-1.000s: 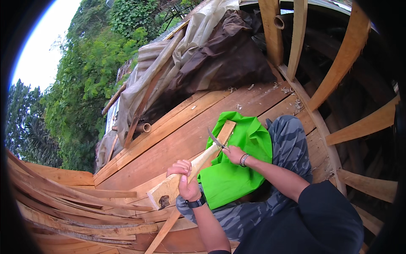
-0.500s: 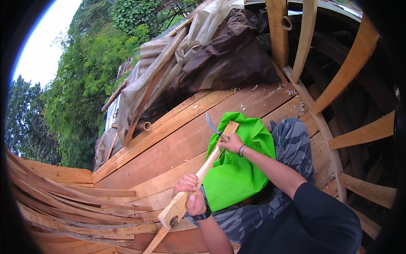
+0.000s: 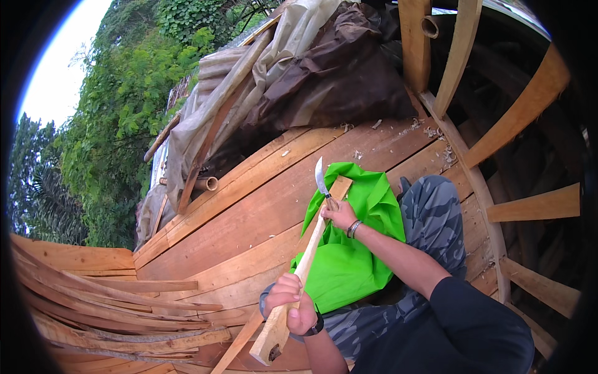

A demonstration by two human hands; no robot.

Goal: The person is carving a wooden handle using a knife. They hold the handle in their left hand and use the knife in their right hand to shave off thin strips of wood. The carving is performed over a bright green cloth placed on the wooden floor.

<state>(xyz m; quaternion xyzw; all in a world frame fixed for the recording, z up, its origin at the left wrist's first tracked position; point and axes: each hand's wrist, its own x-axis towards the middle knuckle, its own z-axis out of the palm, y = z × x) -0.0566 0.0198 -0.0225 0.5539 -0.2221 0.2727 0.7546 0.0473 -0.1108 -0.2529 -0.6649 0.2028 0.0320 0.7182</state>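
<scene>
My left hand [image 3: 290, 306] is wrapped round a pale carved wooden piece [image 3: 307, 262], which widens to a thick block end with a dark hole. In my right hand [image 3: 340, 215] is a knife [image 3: 321, 178] with a curved blade, pointing away from me. The narrow end of the carved piece meets the right hand's fingers; whether they also touch it I cannot tell. Under both hands a bright green cloth [image 3: 349, 274] covers my lap. A flat wooden slat [image 3: 340, 186] lies across the cloth beneath the carved piece, its other end showing at lower left.
Planks [image 3: 243, 221] form the surface round me, with shavings [image 3: 445, 153] at the far right. Curved wooden ribs [image 3: 526, 109] rise on the right. Long strips [image 3: 118, 305] are stacked at left. A brown tarp [image 3: 336, 75] and a bamboo pipe [image 3: 207, 184] lie farther off.
My left hand has moved a little right and toward me, swinging the carved piece's thick end with it. The knife blade has turned more upright, while the right hand stays nearly in place.
</scene>
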